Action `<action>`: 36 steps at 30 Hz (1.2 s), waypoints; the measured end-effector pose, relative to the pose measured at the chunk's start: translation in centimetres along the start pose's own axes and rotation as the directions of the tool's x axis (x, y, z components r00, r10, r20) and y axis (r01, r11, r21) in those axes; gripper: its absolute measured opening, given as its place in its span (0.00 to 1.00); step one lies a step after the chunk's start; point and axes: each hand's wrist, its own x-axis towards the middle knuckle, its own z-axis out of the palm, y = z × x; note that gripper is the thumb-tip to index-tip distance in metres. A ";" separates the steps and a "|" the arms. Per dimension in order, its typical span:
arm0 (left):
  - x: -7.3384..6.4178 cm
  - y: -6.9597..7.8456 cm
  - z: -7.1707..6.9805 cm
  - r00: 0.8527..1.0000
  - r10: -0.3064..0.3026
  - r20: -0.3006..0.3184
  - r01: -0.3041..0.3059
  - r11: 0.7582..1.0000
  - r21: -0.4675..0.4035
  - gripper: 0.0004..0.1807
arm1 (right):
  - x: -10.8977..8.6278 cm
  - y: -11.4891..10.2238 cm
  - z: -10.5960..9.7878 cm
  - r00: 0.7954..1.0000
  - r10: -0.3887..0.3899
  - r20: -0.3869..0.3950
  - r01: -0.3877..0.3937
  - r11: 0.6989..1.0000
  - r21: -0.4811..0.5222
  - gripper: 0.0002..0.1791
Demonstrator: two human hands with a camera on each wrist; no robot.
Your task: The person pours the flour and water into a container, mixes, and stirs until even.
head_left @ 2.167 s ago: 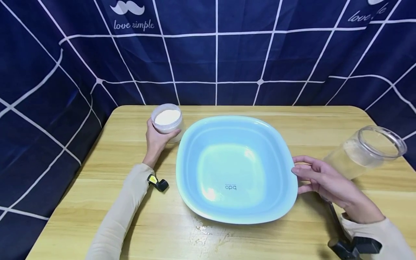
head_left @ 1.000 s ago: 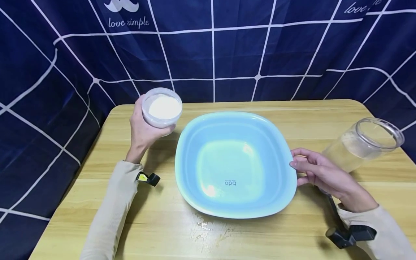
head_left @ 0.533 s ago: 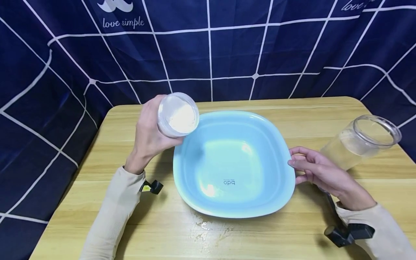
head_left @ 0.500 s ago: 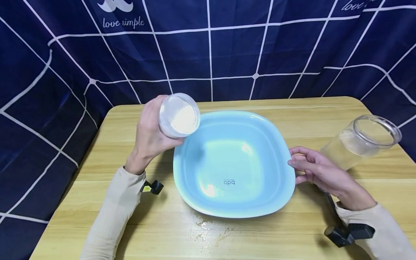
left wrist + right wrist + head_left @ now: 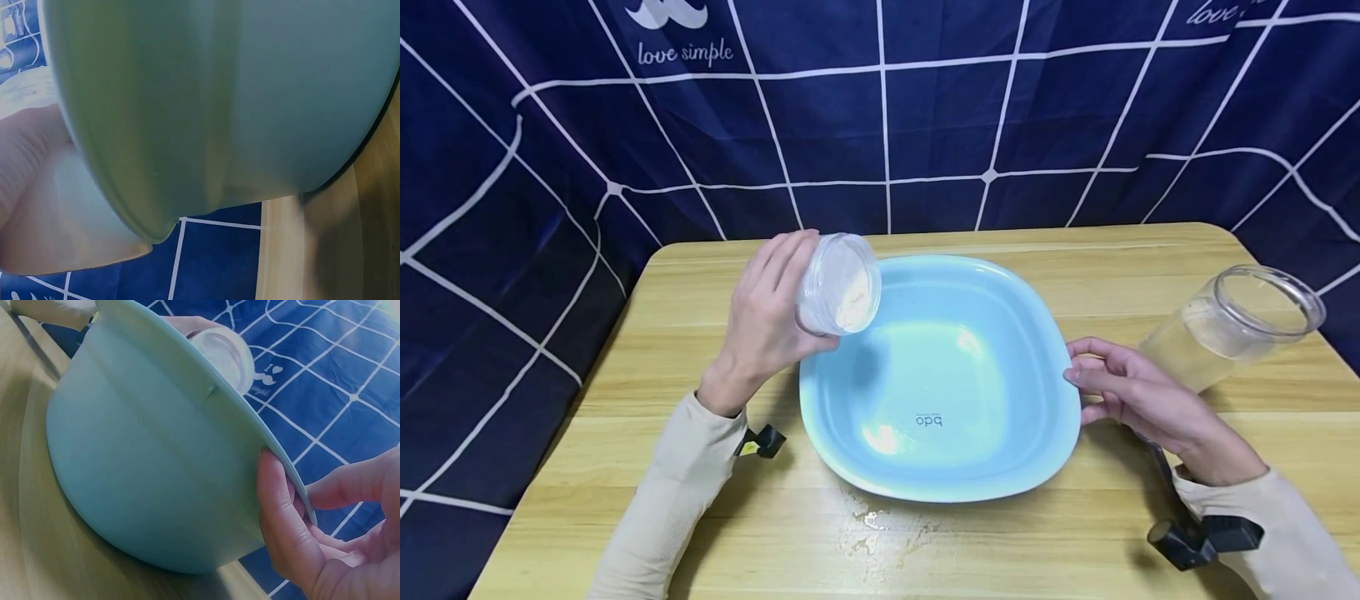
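My left hand (image 5: 767,308) grips a clear plastic jar (image 5: 841,286) of white powder. The jar is tilted to the right, its mouth over the left rim of a light blue basin (image 5: 925,375), and the powder slopes toward the lower side. Its shadow falls inside the basin, where only a printed logo shows on the floor. With thumb and fingers my right hand (image 5: 1142,404) pinches the basin's right rim; the right wrist view shows the thumb and fingers (image 5: 281,512) on either side of the edge. In the left wrist view the basin wall (image 5: 206,94) covers part of the jar (image 5: 69,212).
A large clear jar (image 5: 1228,333) without a lid stands on the right, just beyond my right hand. Small wet spots (image 5: 868,525) lie on the wooden table (image 5: 760,533) in front of the basin. A blue checked cloth (image 5: 947,125) hangs behind and at the sides.
My left hand has lifted the powder jar from the table, carried it right to the basin's rim and tipped it further over. My right hand keeps its hold on the basin.
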 end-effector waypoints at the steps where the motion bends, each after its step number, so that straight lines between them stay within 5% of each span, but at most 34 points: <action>1: 0.0 0.1 0.1 1.000 0.011 0.001 -0.011 1.000 0.006 0.57 | 0.0 0.0 0.0 1.000 0.002 -0.001 -0.002 1.000 0.002 0.15; 13: -0.1 0.7 0.6 0.995 0.103 0.002 -0.103 0.993 0.065 0.56 | -0.1 0.3 0.1 1.000 0.014 0.024 -0.015 0.999 0.036 0.15; 23: -0.5 1.2 1.1 0.973 0.230 0.013 -0.230 0.963 0.138 0.53 | -0.2 0.6 0.6 1.000 0.013 0.008 -0.013 1.000 0.018 0.15; 36: -1.7 2.1 0.1 0.960 0.275 0.056 -0.279 0.953 0.117 0.54 | -1.3 1.4 3.0 1.000 -0.010 -0.021 0.010 1.000 0.008 0.14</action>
